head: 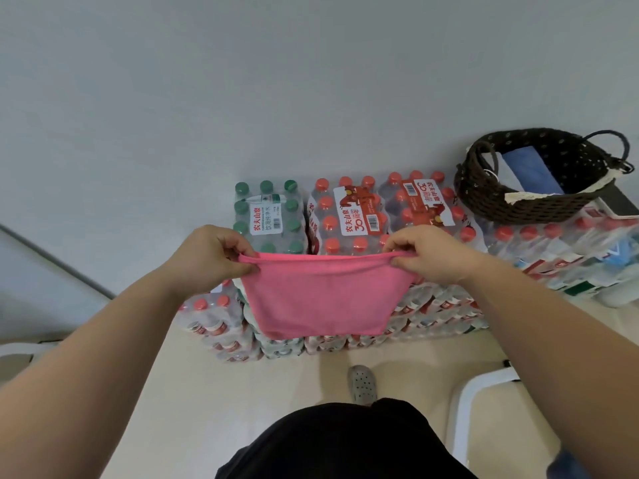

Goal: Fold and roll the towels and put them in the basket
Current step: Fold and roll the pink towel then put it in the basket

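Observation:
A pink towel (321, 295) hangs in the air in front of me, stretched flat between both hands. My left hand (211, 255) pinches its upper left corner and my right hand (432, 254) pinches its upper right corner. The towel's lower edge dangles over the front of the stacked bottle packs. A dark woven basket (484, 198) stands tilted at the far right on top of the packs, well beyond my right hand. Inside it lie a blue towel (532, 167) and a white one (511, 174).
Shrink-wrapped packs of water bottles are stacked against the grey wall: a green-capped pack (269, 216) and red-capped packs (356, 216). More packs (570, 257) extend right under the basket. A white stool frame (484, 402) stands at lower right, and my grey shoe (362, 383) is on the floor.

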`<control>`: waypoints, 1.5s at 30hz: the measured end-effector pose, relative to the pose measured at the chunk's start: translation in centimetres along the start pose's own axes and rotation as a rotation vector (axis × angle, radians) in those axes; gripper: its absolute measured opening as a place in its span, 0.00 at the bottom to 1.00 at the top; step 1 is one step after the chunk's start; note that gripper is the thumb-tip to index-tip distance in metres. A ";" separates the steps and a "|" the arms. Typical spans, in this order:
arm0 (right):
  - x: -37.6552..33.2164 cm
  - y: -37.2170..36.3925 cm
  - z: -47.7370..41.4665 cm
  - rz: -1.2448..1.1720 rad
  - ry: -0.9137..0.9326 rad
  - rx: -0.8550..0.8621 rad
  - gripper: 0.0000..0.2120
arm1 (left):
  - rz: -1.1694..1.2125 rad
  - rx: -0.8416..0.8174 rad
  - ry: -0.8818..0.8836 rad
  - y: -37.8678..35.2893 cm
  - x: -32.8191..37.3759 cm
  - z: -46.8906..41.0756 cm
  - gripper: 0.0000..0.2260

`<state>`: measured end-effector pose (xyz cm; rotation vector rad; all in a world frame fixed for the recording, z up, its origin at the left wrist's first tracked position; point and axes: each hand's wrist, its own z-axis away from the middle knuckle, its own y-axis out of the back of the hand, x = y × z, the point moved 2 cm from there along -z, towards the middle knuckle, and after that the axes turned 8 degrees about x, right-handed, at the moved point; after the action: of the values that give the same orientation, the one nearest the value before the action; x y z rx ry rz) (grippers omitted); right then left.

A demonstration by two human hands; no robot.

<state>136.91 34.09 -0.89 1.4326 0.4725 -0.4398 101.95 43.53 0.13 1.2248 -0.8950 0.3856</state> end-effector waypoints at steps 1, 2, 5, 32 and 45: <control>-0.3 -0.2 0.0 -0.021 -0.007 0.000 0.11 | -0.008 -0.005 0.007 0.1 -0.2 0.1 0.07; -0.5 -0.2 0.0 -0.050 -0.018 0.009 0.10 | -0.005 -0.001 0.018 0.1 -0.4 0.2 0.06; -0.9 0.1 0.3 -0.151 -0.078 0.027 0.05 | 0.053 0.034 0.083 0.6 -1.4 0.2 0.06; -1.1 2.5 -3.0 0.013 -0.129 0.094 0.10 | 0.121 0.141 0.051 2.5 -2.5 -3.1 0.07; 2.5 0.5 -13.1 0.254 -0.248 0.240 0.10 | -0.428 0.337 0.152 -1.9 -1.8 -12.9 0.08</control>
<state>138.63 47.20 -2.92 1.6184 0.0361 -0.4723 107.09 55.18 -3.32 1.6313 -0.4272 0.2842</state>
